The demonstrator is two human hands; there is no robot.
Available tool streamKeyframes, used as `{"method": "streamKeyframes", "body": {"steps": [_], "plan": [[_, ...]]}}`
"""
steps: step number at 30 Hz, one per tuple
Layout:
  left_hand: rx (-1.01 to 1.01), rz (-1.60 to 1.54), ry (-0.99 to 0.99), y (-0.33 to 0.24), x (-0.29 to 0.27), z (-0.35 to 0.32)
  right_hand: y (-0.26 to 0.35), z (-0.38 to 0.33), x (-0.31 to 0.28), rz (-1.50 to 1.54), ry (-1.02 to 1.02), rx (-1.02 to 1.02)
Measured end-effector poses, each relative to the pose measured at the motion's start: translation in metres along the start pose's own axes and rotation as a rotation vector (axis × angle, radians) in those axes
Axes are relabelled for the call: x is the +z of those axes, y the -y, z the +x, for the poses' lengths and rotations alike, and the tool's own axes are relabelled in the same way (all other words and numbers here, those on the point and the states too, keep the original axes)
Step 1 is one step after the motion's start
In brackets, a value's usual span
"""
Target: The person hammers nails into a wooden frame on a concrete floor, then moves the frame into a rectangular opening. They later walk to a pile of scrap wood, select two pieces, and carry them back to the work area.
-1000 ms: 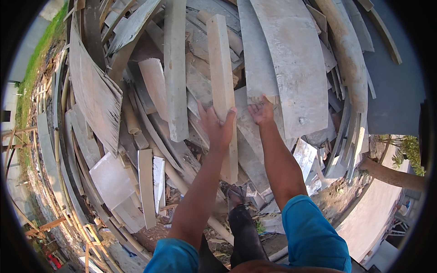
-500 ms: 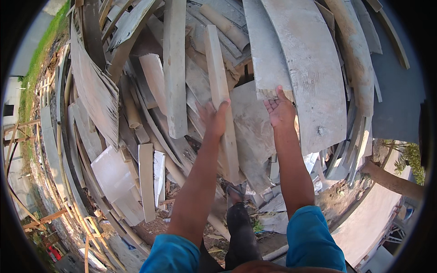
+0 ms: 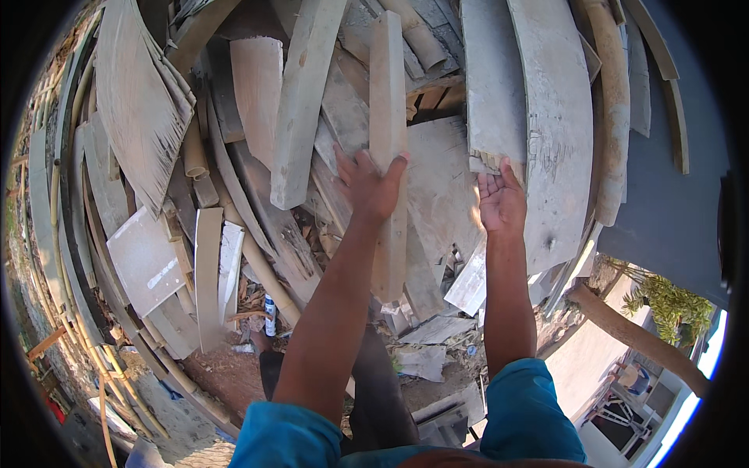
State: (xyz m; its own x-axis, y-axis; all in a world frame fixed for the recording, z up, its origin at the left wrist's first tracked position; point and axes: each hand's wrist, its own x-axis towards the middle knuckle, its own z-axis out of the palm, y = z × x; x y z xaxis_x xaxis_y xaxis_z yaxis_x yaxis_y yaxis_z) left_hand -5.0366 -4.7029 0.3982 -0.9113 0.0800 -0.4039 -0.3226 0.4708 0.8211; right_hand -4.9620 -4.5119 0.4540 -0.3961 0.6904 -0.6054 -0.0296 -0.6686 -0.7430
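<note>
Your right hand (image 3: 503,207) and the board (image 3: 493,86) have shifted right, gap to the beam (image 3: 388,86) wider. Left hand (image 3: 373,187) grasps beam mid-length, between post (image 3: 308,101) and board. Right palm up, thumb at board's frayed lower end; can't tell if you grip it.

One left hand (image 3: 368,187) and one right hand (image 3: 502,204) made two, at the centre and right of centre, with two blue sleeves (image 3: 285,433) at the lower edge. Two squared beams (image 3: 388,101) lay in the upper middle, and two broad boards (image 3: 558,132) in the upper right. One splintered sheet (image 3: 139,109) was in the upper left, one slim can (image 3: 270,316) left of centre below, one trunk (image 3: 636,335) in the lower right. The overlapping wood scraps (image 3: 179,324) could not be counted.
</note>
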Motion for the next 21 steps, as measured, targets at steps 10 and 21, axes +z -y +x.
{"method": "streamKeyframes", "body": {"steps": [10,21], "plan": [[0.020,0.044,0.060,0.004,0.001,0.011,-0.117,0.106,-0.067,-0.021,0.233,0.024],[-0.058,-0.231,0.153,0.025,-0.007,0.023,0.073,0.090,-0.147,-1.225,-0.550,-0.917]]}}
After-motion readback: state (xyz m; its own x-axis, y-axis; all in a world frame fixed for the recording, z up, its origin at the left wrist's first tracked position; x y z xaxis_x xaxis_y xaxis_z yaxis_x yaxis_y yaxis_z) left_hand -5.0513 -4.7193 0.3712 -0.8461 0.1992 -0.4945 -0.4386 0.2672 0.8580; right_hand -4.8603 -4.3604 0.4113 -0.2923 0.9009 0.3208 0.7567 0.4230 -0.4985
